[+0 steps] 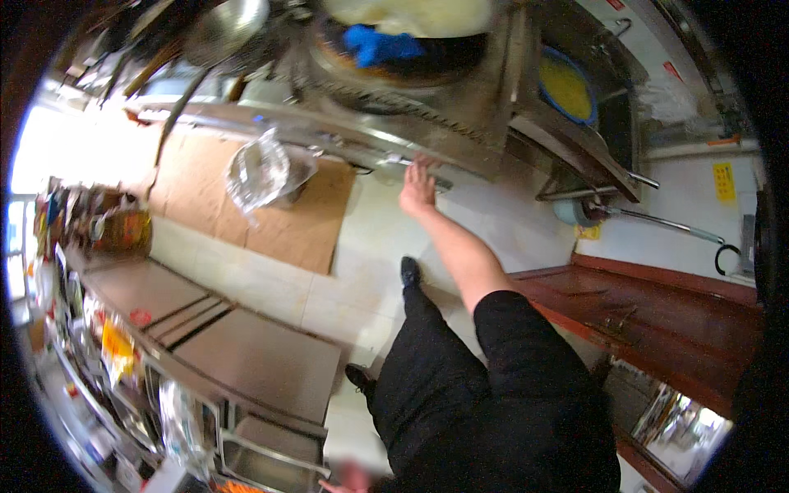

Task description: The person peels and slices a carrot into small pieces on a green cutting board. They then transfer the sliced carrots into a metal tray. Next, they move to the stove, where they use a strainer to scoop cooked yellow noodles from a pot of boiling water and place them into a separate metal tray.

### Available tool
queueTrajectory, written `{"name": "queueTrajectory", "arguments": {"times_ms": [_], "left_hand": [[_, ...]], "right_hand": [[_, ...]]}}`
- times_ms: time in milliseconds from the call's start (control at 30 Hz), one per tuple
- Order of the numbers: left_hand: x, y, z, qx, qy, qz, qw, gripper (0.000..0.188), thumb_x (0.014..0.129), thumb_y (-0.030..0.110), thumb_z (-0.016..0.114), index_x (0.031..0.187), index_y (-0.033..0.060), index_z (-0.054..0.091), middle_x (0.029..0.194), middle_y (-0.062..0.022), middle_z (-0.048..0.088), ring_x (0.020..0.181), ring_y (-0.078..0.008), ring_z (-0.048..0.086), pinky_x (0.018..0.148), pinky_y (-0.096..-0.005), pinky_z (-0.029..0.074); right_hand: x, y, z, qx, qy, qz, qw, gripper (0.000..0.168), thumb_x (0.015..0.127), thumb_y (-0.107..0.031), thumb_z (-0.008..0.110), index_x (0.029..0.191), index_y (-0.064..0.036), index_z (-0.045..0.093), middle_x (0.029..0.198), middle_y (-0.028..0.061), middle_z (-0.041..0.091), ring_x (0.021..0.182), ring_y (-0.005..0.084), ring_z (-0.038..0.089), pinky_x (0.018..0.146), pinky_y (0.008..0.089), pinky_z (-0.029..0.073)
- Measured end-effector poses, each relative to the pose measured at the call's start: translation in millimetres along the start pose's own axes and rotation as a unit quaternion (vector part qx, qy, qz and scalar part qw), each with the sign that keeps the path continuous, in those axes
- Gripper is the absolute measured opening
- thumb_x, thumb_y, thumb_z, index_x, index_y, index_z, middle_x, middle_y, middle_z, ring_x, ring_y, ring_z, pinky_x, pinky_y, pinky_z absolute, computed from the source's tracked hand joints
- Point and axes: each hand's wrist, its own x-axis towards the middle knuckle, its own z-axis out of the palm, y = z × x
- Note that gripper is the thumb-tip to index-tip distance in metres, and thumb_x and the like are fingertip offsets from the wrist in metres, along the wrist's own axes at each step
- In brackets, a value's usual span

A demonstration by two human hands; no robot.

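My right hand (419, 188) reaches to the front edge of a metal wok range (376, 138), its fingers extended beside a metal fitting (394, 160). Its fingertips are blurred, and whether they touch the range is unclear. Nothing shows in its grasp. A blurred hand, apparently my left hand (351, 477), is at the bottom edge beside a steel tray (271, 462); its grip is unclear. On the range, a large wok (456, 58) contains pale, cloudy contents (413, 15), with a blue cloth (382, 46) at its near rim.
A large ladle (228, 31) lies at upper left. Below, a clear plastic bag (262, 172) hangs above cardboard (296, 228) on the tiled floor. A steel counter (259, 357) with containers runs along the lower left. A blue-rimmed basin (567, 86) stands right of the range.
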Motion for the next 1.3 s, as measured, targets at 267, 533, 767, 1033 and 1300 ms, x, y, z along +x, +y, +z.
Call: {"name": "queueTrajectory", "arguments": {"times_ms": [267,533,767,1033,1300], "left_hand": [[-36,37,107,0.340,0.157,0.179,0.910,0.038,0.095,0.033,0.048,0.115,0.0040,0.063,0.114,-0.0126,0.065,0.107,-0.0284,0.059,0.083,-0.0415,0.052],[-74,39,221,0.371,0.145,0.222,0.890,0.038,0.095,0.031,0.046,0.114,0.0027,0.062,0.113,-0.0134,0.065,0.106,-0.0283,0.059,0.084,-0.0413,0.051],[-116,43,455,0.250,-0.068,0.442,0.858,0.030,0.082,0.019,0.056,0.104,-0.0017,0.058,0.098,-0.0125,0.058,0.088,-0.0253,0.056,0.075,-0.0395,0.049],[-294,-119,746,0.270,-0.370,0.374,0.807,0.013,0.076,-0.001,0.050,0.081,-0.0066,0.061,0.077,-0.0025,0.061,0.070,-0.0090,0.051,0.062,-0.0248,0.042],[-372,-320,812,0.413,-0.300,0.331,0.794,0.019,0.073,-0.002,0.048,0.084,-0.0071,0.063,0.074,-0.0010,0.060,0.065,-0.0076,0.048,0.057,-0.0222,0.039]], "right_hand": [[28,53,52,0.183,-0.187,-0.046,0.964,0.054,0.082,-0.013,0.051,0.134,0.003,0.043,0.145,0.0202,0.028,0.134,0.0342,0.030,0.105,0.0496,0.032],[-50,194,-34,0.408,-0.521,-0.122,0.739,0.032,0.084,-0.034,0.065,0.101,-0.007,0.065,0.084,0.0070,0.067,0.069,0.0156,0.063,0.067,0.0342,0.052],[-44,426,-192,0.644,-0.427,0.203,0.602,0.028,0.092,-0.030,0.061,0.103,-0.004,0.064,0.093,0.0079,0.069,0.082,0.0185,0.066,0.073,0.0312,0.053],[124,719,-158,0.642,-0.013,0.409,0.648,0.022,0.086,-0.028,0.065,0.092,-0.006,0.065,0.084,0.0067,0.066,0.077,0.0171,0.063,0.071,0.0339,0.052],[328,859,-20,0.277,-0.027,0.379,0.882,0.041,0.083,-0.028,0.070,0.113,-0.001,0.062,0.113,0.0202,0.064,0.105,0.0321,0.061,0.083,0.0466,0.050]]}}
